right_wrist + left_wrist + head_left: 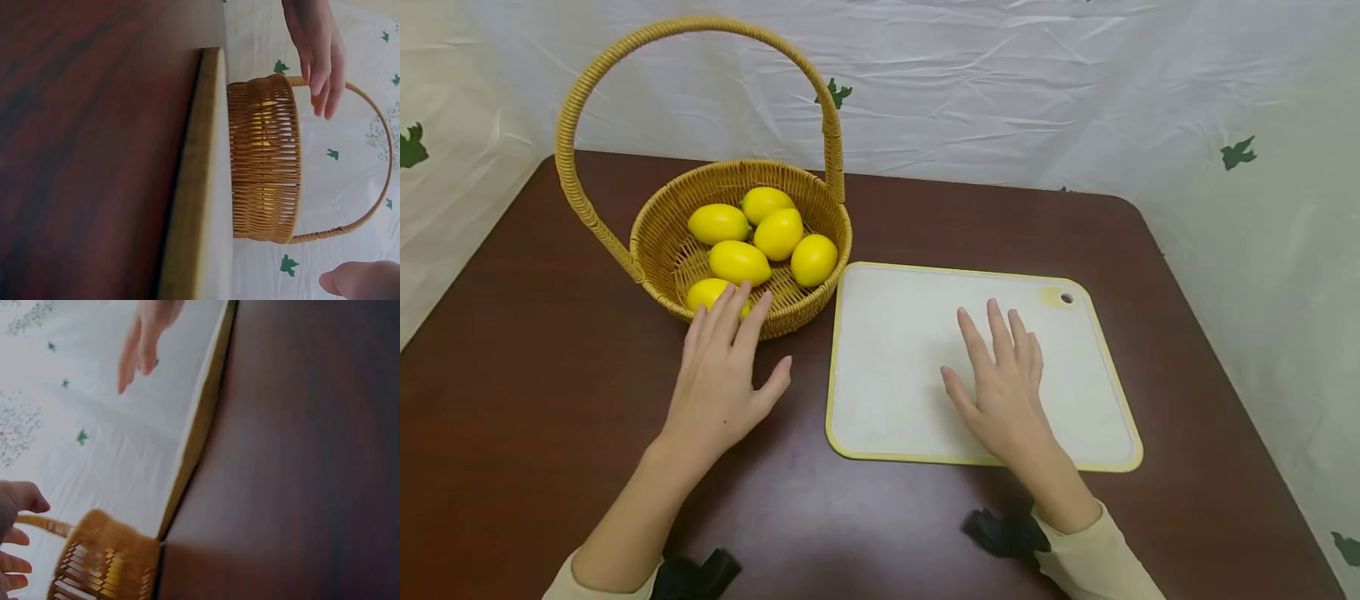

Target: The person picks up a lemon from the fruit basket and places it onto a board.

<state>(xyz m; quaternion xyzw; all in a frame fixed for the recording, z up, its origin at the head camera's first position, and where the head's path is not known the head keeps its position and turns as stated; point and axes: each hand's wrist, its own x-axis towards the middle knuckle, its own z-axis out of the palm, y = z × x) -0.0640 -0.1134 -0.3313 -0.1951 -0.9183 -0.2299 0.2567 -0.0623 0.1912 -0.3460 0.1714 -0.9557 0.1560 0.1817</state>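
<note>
A wicker basket with a tall hoop handle holds several yellow lemons. My left hand hovers at the basket's near rim, fingers extended and thumb apart, holding nothing; its fingertips partly cover the nearest lemon in the head view. To the right lies a white cutting board with a yellow edge and a hole in its far right corner. Over that board is my right hand, fingers spread, nothing in it. In the right wrist view, the left hand appears above the basket's rim.
Everything stands on a dark reddish-brown table. White cloth with green leaf-like shapes hangs behind and at the sides. The basket's handle arches high over the lemons. Basket and board stand close together.
</note>
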